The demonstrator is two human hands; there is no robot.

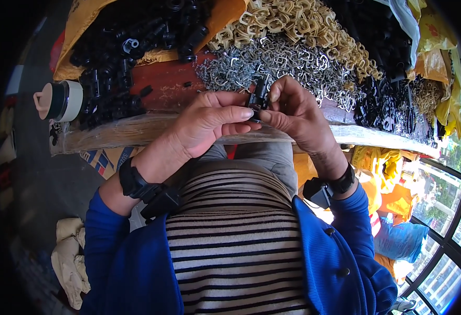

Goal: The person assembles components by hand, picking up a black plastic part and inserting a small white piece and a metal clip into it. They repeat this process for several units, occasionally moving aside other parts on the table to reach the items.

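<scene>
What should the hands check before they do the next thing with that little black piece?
1. Black plastic part pinched by both hands: ok.
2. Left hand fingertips meet the part: ok.
3. Right hand thumb and finger grip it from the other side: ok.
4. Metal clip seated in the part: cannot tell, fingers hide it.
5. Grey metal clips pile lies just behind the hands: ok.
6. Beige clips pile further back on the table: ok.

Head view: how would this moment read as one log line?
left hand: pinching small black plastic part | right hand: pinching same part | behind: grey metal clips pile, beige clips pile
</scene>
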